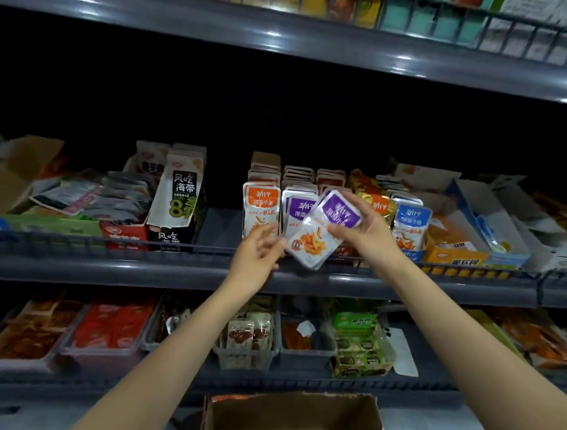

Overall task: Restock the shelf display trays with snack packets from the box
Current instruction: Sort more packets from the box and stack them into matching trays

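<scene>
While the right hand [369, 231] is gripping a small stack of purple-labelled snack packets [320, 231], thumb lying across the front and fingers curling over the top edge, the stack is hanging tilted in the air just in front of the middle shelf [127, 273], its purple end pointing up and to the right. The left hand [257, 256] is reaching up beside the stack's lower left corner, its fingers loosely spread and blurred, so I cannot tell whether they are touching or pinching the packets. Directly behind the stack, a row of matching purple packets [297, 209] is standing upright in its display tray, with a row of orange packets [260, 204] standing just to its left and a row of blue packets [411, 223] standing further right, beyond the right hand. Well off to the left on the same shelf, tall black-and-white packets [179, 194] are leaning in an open carton. An open cardboard box [293, 416] is sitting at the bottom edge of the view, between the two forearms; its inside is lying in shadow, so its contents are not showing. On the lower shelf, clear trays [247, 343] are holding more packets in red, brown and green.
</scene>
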Demonstrator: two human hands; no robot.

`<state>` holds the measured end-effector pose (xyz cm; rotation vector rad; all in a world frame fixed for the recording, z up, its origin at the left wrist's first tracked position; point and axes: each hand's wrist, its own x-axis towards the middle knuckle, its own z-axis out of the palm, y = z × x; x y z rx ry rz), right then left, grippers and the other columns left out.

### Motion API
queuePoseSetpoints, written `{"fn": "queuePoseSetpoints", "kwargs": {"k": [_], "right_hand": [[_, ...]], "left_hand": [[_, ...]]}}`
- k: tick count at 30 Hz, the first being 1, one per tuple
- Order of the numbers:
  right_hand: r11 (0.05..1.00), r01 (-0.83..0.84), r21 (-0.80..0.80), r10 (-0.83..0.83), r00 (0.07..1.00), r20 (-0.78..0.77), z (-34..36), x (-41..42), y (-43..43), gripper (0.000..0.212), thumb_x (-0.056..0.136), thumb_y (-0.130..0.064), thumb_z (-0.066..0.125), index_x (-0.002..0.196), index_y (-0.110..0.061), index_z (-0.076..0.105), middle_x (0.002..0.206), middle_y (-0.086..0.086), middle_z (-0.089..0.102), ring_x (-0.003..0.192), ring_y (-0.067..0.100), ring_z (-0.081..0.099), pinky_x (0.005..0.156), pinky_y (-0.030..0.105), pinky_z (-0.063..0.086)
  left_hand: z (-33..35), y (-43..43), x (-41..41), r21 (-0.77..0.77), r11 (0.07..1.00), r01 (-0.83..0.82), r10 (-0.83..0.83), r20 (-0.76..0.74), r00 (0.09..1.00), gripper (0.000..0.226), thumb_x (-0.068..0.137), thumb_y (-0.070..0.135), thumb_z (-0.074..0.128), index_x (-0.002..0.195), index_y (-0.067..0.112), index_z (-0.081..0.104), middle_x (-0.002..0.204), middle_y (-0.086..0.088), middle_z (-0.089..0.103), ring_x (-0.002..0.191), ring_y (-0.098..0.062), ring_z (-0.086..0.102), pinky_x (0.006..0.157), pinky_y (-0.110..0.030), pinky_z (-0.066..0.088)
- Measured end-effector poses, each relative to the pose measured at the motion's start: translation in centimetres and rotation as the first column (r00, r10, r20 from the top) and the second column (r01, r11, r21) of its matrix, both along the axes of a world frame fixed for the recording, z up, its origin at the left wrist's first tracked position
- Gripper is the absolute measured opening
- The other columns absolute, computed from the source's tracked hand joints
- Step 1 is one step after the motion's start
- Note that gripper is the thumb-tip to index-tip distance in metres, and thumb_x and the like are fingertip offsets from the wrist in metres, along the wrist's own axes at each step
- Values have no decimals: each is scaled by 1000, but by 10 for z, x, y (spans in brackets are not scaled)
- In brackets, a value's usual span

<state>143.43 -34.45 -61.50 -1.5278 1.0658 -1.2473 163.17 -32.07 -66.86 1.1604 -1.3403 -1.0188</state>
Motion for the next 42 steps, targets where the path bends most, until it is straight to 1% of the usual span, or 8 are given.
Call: {"fn": "queuePoseSetpoints", "kwargs": {"k": [4,9,14,23,26,30,35,42], "right_hand": [[985,50,-164,-57,998,-39,5,5,-32,57,83,-1,67,129,-27,45,123,-4,54,105,5,58,69,17,54],[975,26,-219,-61,986,-154,4,9,-59,56,83,-4,67,127,-30,44,133,0,48,118,16,53,73,16,55],[971,-41,-235,-20,967,-254,-7,9,-70,55,83,-2,67,128,-25,44,132,-2,46,120,18,51,77,22,58],[947,-174,-270,-16,813,-582,-5,8,-72,62,84,-6,66,131,-37,42,124,-12,44,107,-1,46,72,5,48],[913,-206,-353,-104,718,-688,-15,13,-70,63,84,-12,68,136,-37,42,121,-10,40,114,3,39,87,17,50],[893,-192,-407,-188,663,-725,-24,10,-73,65,85,-21,68,141,-35,38,146,-5,35,137,13,24,110,36,35],[922,-197,-334,-104,704,-703,-26,10,-69,64,89,-18,63,144,-35,34,151,-5,29,138,13,27,104,33,45],[921,-168,-352,-166,648,-743,-23,6,-52,67,90,-33,61,147,-37,25,157,-6,20,144,15,16,116,39,25]], "left_hand": [[-1,-27,5,-122,992,-45,74,247,966,53,91,29,60,140,23,40,129,0,55,114,-12,55,96,-35,49],[-1,-43,-1,-201,979,-28,122,474,872,54,93,30,57,143,22,37,134,0,53,119,-16,53,95,-41,49],[-11,-53,-6,-209,978,-29,123,450,885,58,90,25,62,142,24,37,135,5,50,115,-11,54,94,-41,51],[-17,-53,-9,-236,970,-52,172,527,833,58,90,24,62,143,24,37,143,4,43,126,-16,46,101,-43,45],[-17,-52,-9,-234,970,-67,182,513,839,56,90,23,62,141,22,40,139,3,48,124,-16,48,100,-42,46],[-17,-51,-10,-219,974,-60,163,489,857,59,90,25,62,143,26,35,134,3,52,119,-14,52,97,-43,49],[-14,-46,-9,-199,980,-20,116,481,869,62,90,29,61,145,26,32,138,3,49,125,-15,47,100,-44,47],[1,-27,-4,-251,968,-13,133,466,875,58,93,26,58,144,22,34,141,5,45,128,-11,41,100,-26,37]]}}
